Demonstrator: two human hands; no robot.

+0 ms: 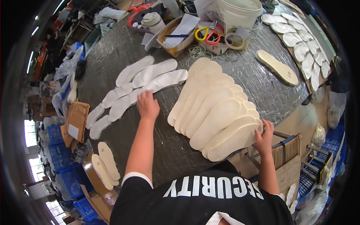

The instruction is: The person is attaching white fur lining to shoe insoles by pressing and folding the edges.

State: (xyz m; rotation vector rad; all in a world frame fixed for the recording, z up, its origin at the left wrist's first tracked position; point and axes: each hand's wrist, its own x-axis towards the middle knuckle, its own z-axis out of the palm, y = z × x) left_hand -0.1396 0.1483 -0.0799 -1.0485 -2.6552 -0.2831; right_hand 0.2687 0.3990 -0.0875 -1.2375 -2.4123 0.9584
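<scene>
Fleecy white insoles [123, 106] lie in overlapping rows on the left half of the table. My left hand [148, 107] rests at the edge of one, fingers stretched and slightly bent, holding nothing. In front of me, overlapping cream insoles [215, 118] fan out from the table's middle toward its near right edge. At the near end of this fan, my right hand [264, 138] has its thumb on the tip of the closest cream insole [234, 142] and its fingers round the edge. The undersides of the insoles are hidden.
Scissors [208, 35], a cardboard box [176, 41], rubber bands [204, 52] and a white bucket [240, 15] stand at the far side. A single insole [277, 67] lies far right, near a board of white pieces [300, 41]. A wooden chair [287, 153] stands right.
</scene>
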